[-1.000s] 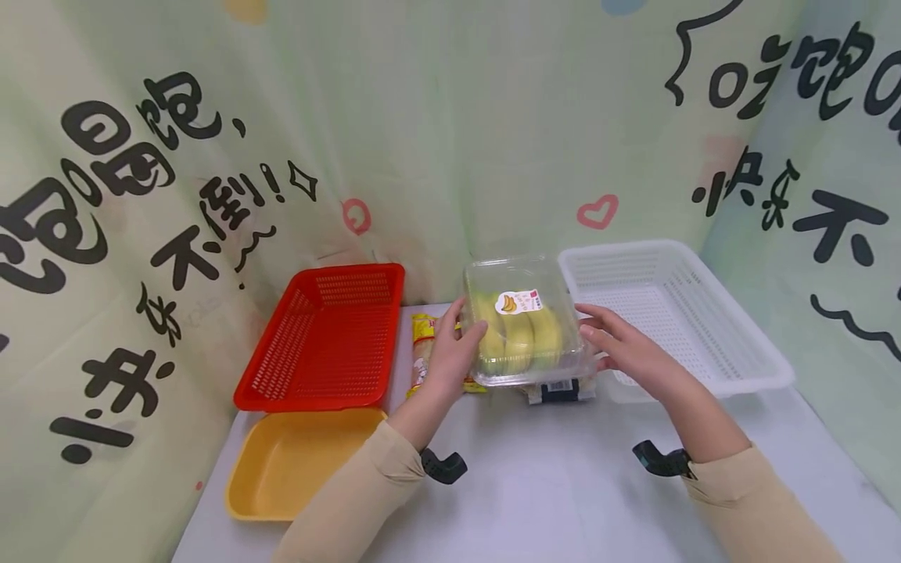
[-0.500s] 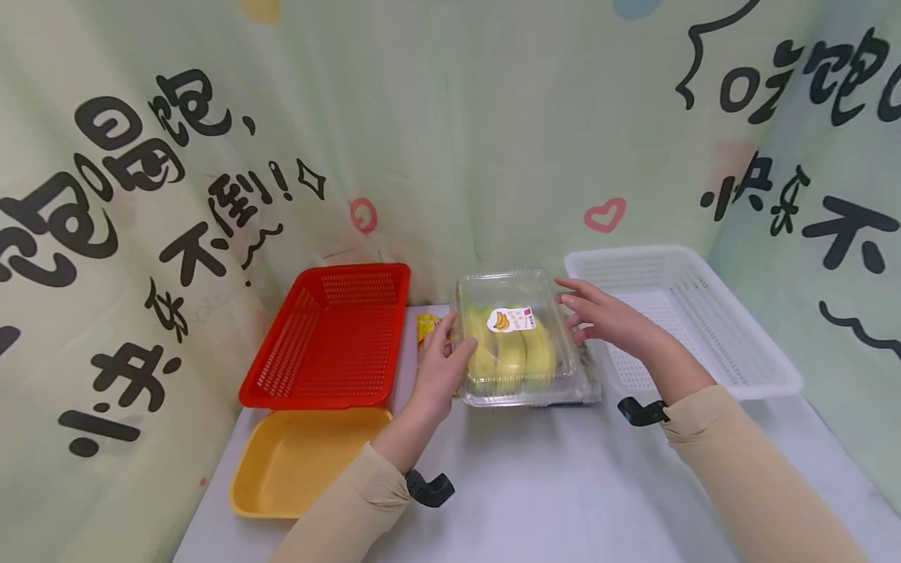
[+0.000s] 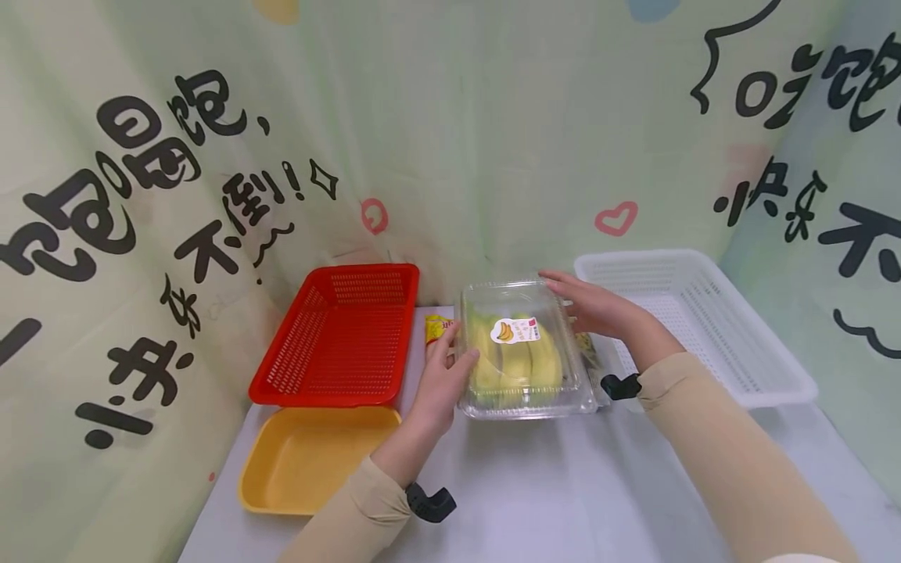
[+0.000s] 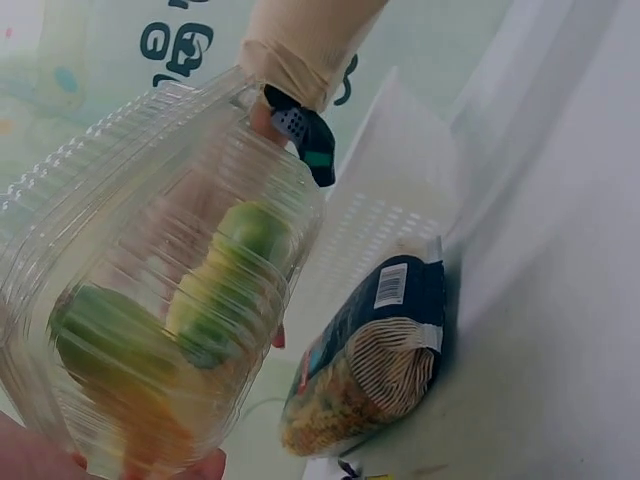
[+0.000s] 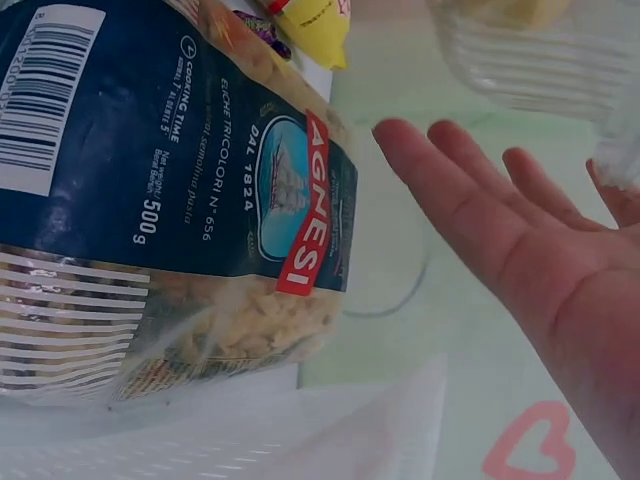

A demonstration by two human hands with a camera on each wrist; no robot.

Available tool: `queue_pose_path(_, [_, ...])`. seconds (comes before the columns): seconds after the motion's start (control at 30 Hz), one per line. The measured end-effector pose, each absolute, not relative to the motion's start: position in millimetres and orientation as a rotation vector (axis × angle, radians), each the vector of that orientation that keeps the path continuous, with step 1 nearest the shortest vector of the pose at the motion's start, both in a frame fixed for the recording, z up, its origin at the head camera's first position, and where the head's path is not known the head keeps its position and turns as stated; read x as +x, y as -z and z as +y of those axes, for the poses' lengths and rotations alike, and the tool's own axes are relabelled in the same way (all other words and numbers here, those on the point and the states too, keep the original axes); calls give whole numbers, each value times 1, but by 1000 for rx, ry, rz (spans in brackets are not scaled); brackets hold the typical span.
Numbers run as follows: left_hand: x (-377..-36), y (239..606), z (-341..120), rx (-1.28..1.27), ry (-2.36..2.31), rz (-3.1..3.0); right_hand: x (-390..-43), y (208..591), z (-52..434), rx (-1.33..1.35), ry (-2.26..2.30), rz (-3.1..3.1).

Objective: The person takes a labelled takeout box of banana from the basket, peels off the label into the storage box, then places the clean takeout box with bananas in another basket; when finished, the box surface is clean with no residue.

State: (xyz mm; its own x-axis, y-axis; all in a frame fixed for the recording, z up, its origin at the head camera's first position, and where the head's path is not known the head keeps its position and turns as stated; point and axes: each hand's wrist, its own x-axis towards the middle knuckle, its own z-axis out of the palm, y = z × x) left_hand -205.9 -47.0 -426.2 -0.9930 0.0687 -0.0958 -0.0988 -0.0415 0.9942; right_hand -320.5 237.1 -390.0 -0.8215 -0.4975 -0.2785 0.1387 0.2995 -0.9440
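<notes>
At the far left the red basket (image 3: 338,336) and the yellow tray (image 3: 310,457) in front of it hold nothing, so no sorting appears done yet. The left hand (image 3: 439,383) grips the left wall of the clear banana box (image 3: 521,352), thumb curled on its lid, forearm reaching in from below. The box is between both hands in mid-table; whether it rests on the surface or hangs just above it I cannot tell. Beneath its right edge lies a dark pasta bag (image 5: 170,200), with a yellow packet (image 3: 436,327) behind the left hand. The right hand (image 3: 598,305) lies flat against the box's far right corner, fingers straight and spread, pressing rather than pinching. The white basket (image 3: 704,328) at the right holds nothing as well.
</notes>
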Motion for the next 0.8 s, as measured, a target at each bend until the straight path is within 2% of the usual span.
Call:
queue_pose_path(0.3, [-203,426,-50,-22,-2187,2080,-330,399,233,-277,1606,1840])
queue_pose_path(0.8, [-205,425,-57,-9,-2158,2029,-324,401,232,-266,1672,1887])
